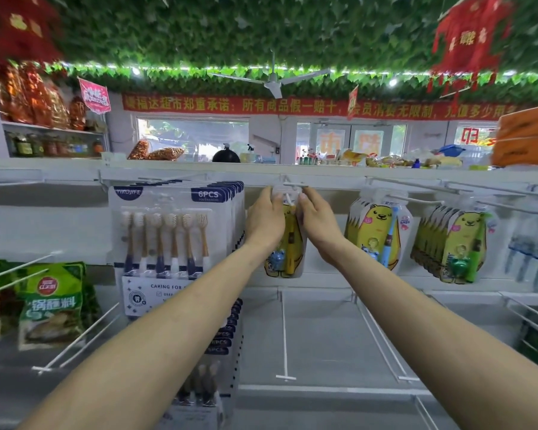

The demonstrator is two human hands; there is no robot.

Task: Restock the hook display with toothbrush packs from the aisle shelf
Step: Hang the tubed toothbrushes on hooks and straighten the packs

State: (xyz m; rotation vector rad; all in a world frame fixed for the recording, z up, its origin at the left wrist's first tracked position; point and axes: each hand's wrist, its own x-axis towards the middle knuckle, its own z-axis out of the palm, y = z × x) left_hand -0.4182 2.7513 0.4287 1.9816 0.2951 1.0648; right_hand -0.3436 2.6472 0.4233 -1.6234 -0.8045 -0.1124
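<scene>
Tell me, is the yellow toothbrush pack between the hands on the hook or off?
On, it seems: the hook runs through the clear top of the yellow pack. The left hand and right hand pinch that top.

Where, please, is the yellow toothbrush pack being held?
Head view, centre: left hand and right hand hold the yellow pack at the hook tip, between 6PCS packs and another bear pack.

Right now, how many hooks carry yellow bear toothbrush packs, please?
3: centre hook, its pack held by left hand and right hand; blue-brush pack beside it; green-brush stack farther right. Others may be hidden.
</scene>
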